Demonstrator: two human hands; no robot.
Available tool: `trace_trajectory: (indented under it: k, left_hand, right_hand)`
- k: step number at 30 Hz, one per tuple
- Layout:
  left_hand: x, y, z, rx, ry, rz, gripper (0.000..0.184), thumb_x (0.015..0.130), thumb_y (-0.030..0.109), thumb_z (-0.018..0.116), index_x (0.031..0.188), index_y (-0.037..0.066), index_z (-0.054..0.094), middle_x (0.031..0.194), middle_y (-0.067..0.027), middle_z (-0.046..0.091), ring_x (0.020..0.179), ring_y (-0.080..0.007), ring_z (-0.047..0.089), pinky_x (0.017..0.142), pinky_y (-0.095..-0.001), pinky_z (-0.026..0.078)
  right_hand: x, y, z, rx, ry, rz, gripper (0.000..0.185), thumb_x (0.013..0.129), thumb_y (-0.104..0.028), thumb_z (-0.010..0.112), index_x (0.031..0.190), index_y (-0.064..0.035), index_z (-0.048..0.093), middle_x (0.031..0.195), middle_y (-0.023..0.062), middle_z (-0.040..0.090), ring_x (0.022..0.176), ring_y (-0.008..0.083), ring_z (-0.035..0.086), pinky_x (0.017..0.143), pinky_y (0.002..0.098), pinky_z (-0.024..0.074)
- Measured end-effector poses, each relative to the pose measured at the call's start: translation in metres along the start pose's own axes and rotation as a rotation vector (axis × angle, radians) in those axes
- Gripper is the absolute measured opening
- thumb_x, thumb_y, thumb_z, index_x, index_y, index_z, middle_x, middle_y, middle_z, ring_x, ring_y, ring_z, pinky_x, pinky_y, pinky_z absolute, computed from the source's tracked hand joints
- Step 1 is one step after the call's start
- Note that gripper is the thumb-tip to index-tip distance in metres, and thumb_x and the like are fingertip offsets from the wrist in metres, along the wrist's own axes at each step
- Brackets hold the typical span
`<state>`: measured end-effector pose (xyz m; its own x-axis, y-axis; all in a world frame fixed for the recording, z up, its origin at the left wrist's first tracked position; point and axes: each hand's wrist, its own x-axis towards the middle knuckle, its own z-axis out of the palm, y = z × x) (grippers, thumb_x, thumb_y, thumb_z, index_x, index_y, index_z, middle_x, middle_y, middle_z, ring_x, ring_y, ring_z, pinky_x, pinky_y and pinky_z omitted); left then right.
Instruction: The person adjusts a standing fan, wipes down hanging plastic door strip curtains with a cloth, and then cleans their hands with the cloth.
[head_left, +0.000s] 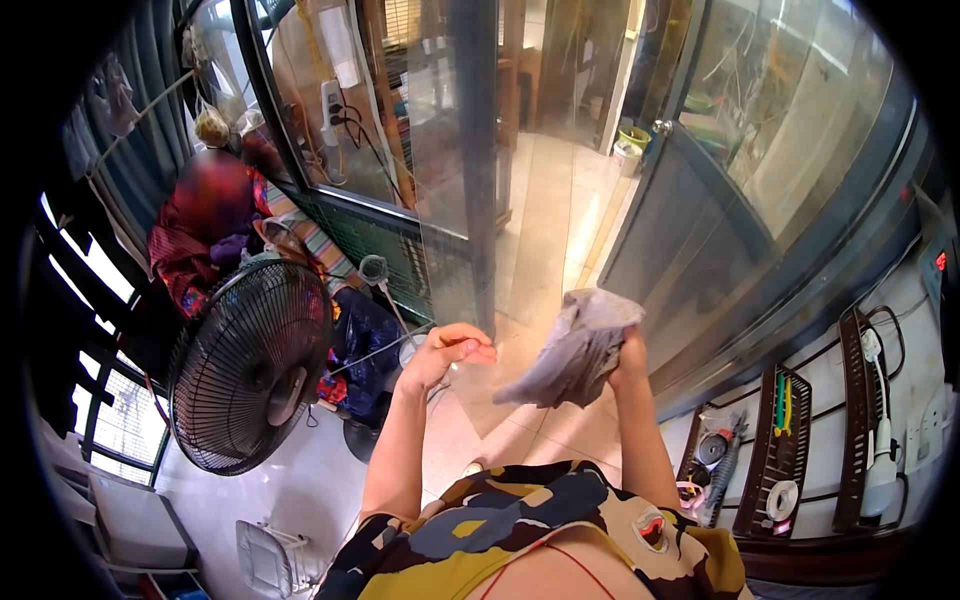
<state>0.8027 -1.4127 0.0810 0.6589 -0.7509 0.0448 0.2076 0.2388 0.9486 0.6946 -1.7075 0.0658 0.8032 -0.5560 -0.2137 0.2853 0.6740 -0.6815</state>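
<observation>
My right hand (629,358) grips a greyish cloth (572,350) by its right edge. The cloth hangs crumpled and tilted in front of my body, its lower left corner pointing toward my other hand. Left of the cloth and apart from it, my left hand (447,357) is raised with loosely bent fingers, and I see nothing held in it. Fingers of the right hand are partly hidden behind the cloth.
A black standing fan (250,368) is close on the left, near dark bags (365,340). Ahead, a glass-panelled door (700,190) stands ajar by a tiled doorway. Brown wall racks (778,450) hold small items on the right. A white folding stool (268,560) sits lower left.
</observation>
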Motion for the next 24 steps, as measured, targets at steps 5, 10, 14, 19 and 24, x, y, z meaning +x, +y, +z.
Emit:
trace_trajectory:
  k: [5, 10, 14, 19, 24]
  left_hand:
    - [0.000, 0.001, -0.003, -0.021, -0.016, 0.013, 0.017, 0.088, 0.015, 0.064, 0.094, -0.001, 0.065, 0.091, -0.0134, 0.069, 0.085, -0.0253, 0.068, 0.081, -0.0340, 0.053]
    - [-0.007, 0.007, -0.013, 0.001, -0.050, -0.048, 0.016, 0.088, 0.014, 0.064, 0.094, -0.001, 0.065, 0.088, -0.0127, 0.069, 0.081, -0.0252, 0.069, 0.080, -0.0337, 0.054]
    - [-0.007, 0.002, -0.013, -0.030, -0.047, -0.024, 0.018, 0.088, 0.015, 0.064, 0.094, -0.002, 0.065, 0.086, -0.0128, 0.069, 0.080, -0.0241, 0.068, 0.078, -0.0351, 0.055]
    - [-0.005, -0.004, 0.000, -0.077, -0.096, -0.021, 0.018, 0.088, 0.014, 0.063, 0.094, -0.003, 0.065, 0.084, -0.0142, 0.069, 0.078, -0.0244, 0.069, 0.076, -0.0360, 0.056]
    - [-0.012, -0.008, 0.011, -0.108, -0.101, 0.000, 0.018, 0.087, 0.014, 0.064, 0.094, -0.003, 0.065, 0.084, -0.0149, 0.069, 0.077, -0.0253, 0.069, 0.076, -0.0363, 0.056]
  right_hand:
    - [0.012, -0.062, 0.016, 0.229, -0.057, 0.020, 0.049, 0.101, -0.035, 0.034, 0.134, -0.0002, 0.041, 0.135, 0.0176, 0.048, 0.122, 0.0354, 0.048, 0.105, 0.0498, 0.0371]
    - [0.004, -0.132, 0.118, 0.165, -0.174, -0.275, 0.049, 0.100, -0.038, 0.033, 0.136, -0.0051, 0.041, 0.138, 0.0118, 0.047, 0.126, 0.0307, 0.045, 0.108, 0.0482, 0.0338]
    - [-0.007, -0.167, 0.212, 0.124, -0.492, -0.530, 0.054, 0.099, -0.046, 0.035, 0.134, -0.0062, 0.044, 0.135, 0.0110, 0.049, 0.125, 0.0283, 0.047, 0.105, 0.0474, 0.0362]
    - [-0.004, -0.135, 0.274, -0.358, -0.912, -0.511, 0.056, 0.100, -0.045, 0.032, 0.131, -0.0006, 0.049, 0.132, 0.0118, 0.051, 0.125, 0.0225, 0.046, 0.106, 0.0373, 0.0331]
    - [0.046, -0.075, 0.268, -0.908, -0.591, -1.213, 0.034, 0.089, -0.011, 0.059, 0.121, 0.0023, 0.057, 0.123, 0.0082, 0.054, 0.117, 0.0190, 0.049, 0.097, 0.0299, 0.0396]
